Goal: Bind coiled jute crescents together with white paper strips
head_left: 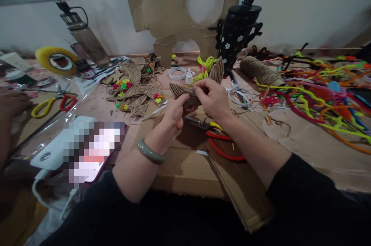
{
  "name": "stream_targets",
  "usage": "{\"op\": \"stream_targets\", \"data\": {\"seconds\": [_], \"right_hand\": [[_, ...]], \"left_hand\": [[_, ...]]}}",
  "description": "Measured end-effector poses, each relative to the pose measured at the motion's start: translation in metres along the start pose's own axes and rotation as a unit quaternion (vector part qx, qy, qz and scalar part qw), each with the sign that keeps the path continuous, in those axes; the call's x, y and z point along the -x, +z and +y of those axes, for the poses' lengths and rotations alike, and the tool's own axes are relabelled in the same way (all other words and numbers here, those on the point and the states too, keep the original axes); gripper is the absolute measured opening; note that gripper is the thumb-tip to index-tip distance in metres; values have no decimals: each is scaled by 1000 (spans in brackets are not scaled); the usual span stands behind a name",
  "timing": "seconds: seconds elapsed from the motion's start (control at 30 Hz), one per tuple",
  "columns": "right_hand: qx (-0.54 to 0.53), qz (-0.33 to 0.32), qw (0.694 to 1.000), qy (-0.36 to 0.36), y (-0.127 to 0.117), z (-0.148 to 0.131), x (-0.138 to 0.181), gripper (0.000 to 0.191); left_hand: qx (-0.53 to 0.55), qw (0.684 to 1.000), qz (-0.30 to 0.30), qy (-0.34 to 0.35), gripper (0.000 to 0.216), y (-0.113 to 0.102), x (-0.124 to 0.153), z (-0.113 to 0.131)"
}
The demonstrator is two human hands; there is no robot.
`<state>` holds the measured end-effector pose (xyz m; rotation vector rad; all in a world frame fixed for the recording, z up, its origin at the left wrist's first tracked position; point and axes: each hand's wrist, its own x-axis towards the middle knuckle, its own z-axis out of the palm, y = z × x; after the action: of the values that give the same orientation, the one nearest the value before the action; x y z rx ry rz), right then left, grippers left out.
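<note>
My left hand [174, 112] and my right hand [213, 97] are both closed on a jute-wrapped winged piece [185, 93] held above the table's middle. One twine wing [217, 70] sticks up behind my right fingers. A green bangle [150, 152] circles my left wrist. Under my hands lie red-and-yellow-handled scissors [220, 141] on a sheet of cardboard [179, 168]. A small glue bottle [189, 77] stands just beyond the piece.
Finished twine pieces with bright pom-poms [135, 89] lie left of centre. A twine spool [261, 70], a black flowered flask [236, 37] and a heap of coloured pipe cleaners [324, 87] fill the right. Another person's hand [11, 103], scissors [52, 105], tape roll [56, 58] and phone [87, 149] are left.
</note>
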<state>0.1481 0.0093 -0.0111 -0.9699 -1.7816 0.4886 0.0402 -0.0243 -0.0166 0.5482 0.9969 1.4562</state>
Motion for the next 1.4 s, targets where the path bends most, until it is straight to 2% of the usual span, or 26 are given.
{"op": "stream_targets", "data": {"seconds": [0.23, 0.43, 0.83, 1.07, 1.4], "right_hand": [[30, 3, 999, -29, -1, -4, 2, 9], [64, -3, 995, -80, -1, -6, 6, 10], [79, -18, 994, -72, 0, -2, 7, 12], [96, -25, 992, -77, -1, -5, 8, 14], [107, -34, 991, -76, -1, -5, 9, 15]], "left_hand": [[13, 1000, -13, -22, 11, -2, -1, -3], [24, 1000, -20, -1, 8, -1, 2, -2], [23, 1000, 1, -19, 5, 1, 2, -2], [40, 999, -12, -2, 5, -3, -1, -3], [38, 999, -12, -15, 8, 0, 2, 1]]}}
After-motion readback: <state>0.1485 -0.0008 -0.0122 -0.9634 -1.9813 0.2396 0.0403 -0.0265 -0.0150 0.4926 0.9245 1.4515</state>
